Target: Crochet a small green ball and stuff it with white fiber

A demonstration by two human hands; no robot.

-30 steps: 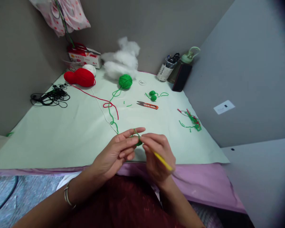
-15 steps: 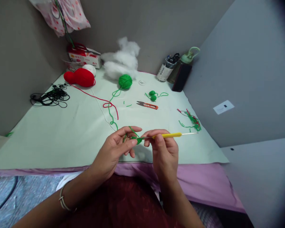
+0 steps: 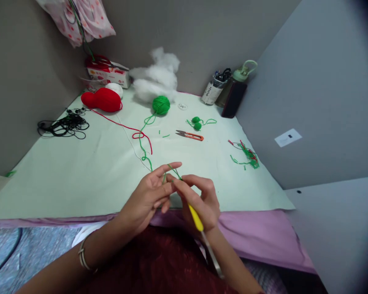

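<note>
Between thumb and fingers, my left hand [image 3: 151, 196] pinches a small green crochet piece, mostly covered by the fingertips. Green yarn [image 3: 175, 171] runs over its raised index finger. My right hand [image 3: 202, 200] is closed on a yellow-handled crochet hook [image 3: 196, 217], whose rear metal end slants down toward my forearm. The working tip is hidden where the two hands meet. From the left hand the yarn trails back over the table to a green yarn ball [image 3: 161, 105].
Orange thread snips [image 3: 189, 135] and two small green crocheted pieces [image 3: 196, 123] lie mid-table. Yarn scraps [image 3: 250, 157] are at right, black cords [image 3: 64, 124] at left. Behind stand a red stuffed piece [image 3: 102, 100], white stuffing [image 3: 156, 77], a pen cup [image 3: 213, 90] and a phone [image 3: 234, 100].
The crochet hook has swung from nearly level, pointing right, to slanting down toward me. My right hand has turned and moved left, against the left fingertips. The green piece is now mostly hidden.
</note>
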